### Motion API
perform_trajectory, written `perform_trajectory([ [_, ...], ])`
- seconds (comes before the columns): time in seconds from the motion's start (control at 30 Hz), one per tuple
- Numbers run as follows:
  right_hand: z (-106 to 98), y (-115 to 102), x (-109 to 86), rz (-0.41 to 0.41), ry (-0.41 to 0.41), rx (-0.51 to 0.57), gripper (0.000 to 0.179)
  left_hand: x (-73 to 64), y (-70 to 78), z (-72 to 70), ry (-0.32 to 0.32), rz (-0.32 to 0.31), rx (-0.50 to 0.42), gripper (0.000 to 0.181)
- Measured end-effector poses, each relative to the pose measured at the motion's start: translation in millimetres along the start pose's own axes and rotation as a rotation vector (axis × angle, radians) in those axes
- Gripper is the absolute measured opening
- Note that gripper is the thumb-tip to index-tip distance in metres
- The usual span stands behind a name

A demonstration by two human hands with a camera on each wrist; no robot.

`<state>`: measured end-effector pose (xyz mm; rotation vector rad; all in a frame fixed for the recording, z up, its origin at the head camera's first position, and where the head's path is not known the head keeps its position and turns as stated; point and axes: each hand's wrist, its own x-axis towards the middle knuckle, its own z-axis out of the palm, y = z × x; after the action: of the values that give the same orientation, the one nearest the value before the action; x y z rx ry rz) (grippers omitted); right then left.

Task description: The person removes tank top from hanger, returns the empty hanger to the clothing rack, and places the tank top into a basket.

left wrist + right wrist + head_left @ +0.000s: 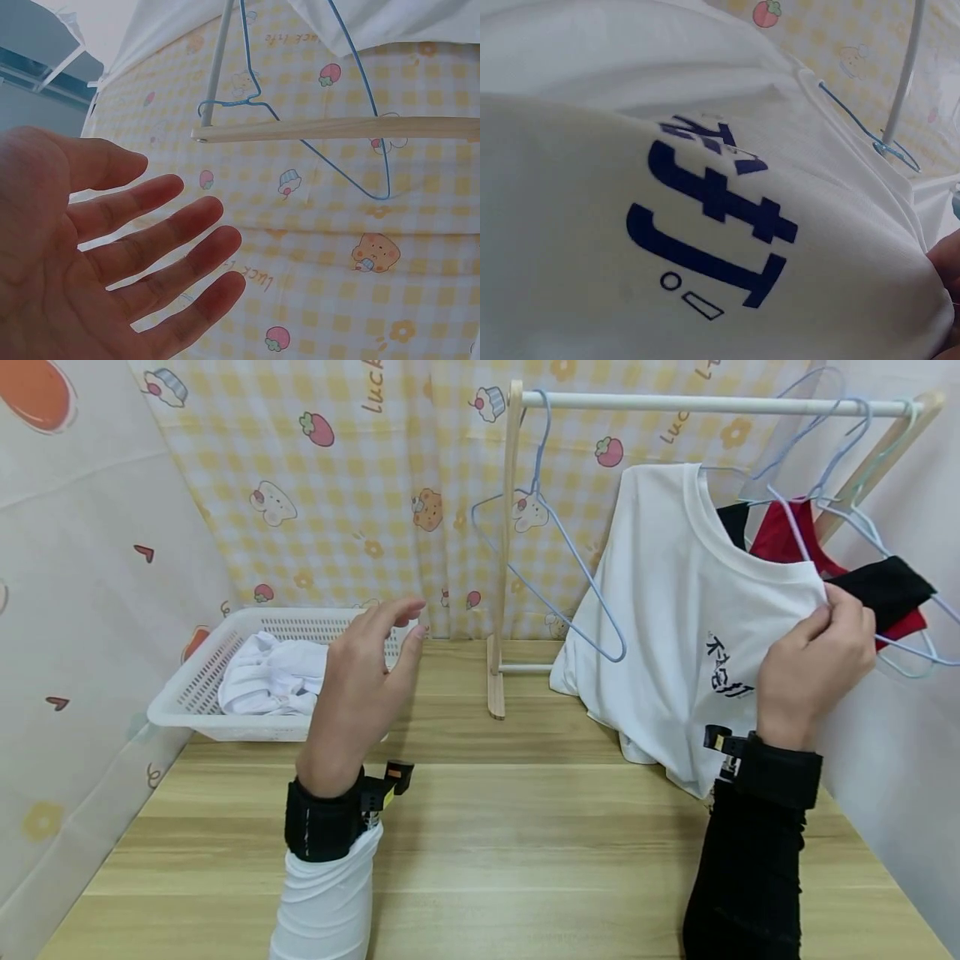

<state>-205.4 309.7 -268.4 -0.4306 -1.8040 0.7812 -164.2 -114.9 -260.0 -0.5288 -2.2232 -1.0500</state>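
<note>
A white T-shirt (667, 577) with dark printed characters hangs on a hanger from the rack's rail (675, 402). My right hand (813, 664) pinches the shirt's shoulder near the collar on the right side. In the right wrist view the shirt's print (712, 195) fills the middle, and only a bit of the fingers shows at the right edge. My left hand (363, 681) is in the air before the white basket, fingers spread and holding nothing; its palm (45, 277) shows in the left wrist view. A bare blue hanger (577, 552) hangs at the rail's left end.
The white basket (176, 714) at the back left holds crumpled white cloth (262, 672). Behind the T-shirt hang red (780, 535) and black garments (885, 589) on several hangers. The rack's wooden foot (496, 693) stands on the wooden table (525, 860). A patterned curtain (360, 485) covers the back.
</note>
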Motion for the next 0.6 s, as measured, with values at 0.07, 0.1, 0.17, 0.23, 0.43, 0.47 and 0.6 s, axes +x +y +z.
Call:
perform_trajectory([
  [0.07,-4,-3,0.4,0.006,0.031,0.006,0.038,-0.3,0.8,-0.3,-0.004,-0.002,-0.001,0.033],
  [0.1,-6,-4,0.5,0.014,0.045,0.003,0.037,-0.5,0.6,-0.2,-0.006,-0.004,0.001,0.033],
  [0.17,-12,-8,0.4,0.030,0.081,-0.010,0.038,-1.0,1.0,-0.7,-0.007,-0.007,0.000,0.034],
  [0.23,-19,-11,0.3,0.051,0.116,-0.025,0.038,-1.1,0.9,-1.0,-0.006,-0.010,0.000,0.034],
  [0.43,-42,-15,1.6,0.141,0.146,-0.051,0.037,-0.6,-0.6,-0.9,0.001,-0.013,0.001,0.035],
  [0.47,-44,-15,2.0,0.168,0.137,-0.046,0.034,-0.6,-0.9,-0.9,0.001,-0.012,0.000,0.034],
  [0.6,-54,-20,1.9,0.297,0.057,-0.061,0.025,-1.1,-2.1,-0.8,0.004,-0.002,-0.001,0.034],
])
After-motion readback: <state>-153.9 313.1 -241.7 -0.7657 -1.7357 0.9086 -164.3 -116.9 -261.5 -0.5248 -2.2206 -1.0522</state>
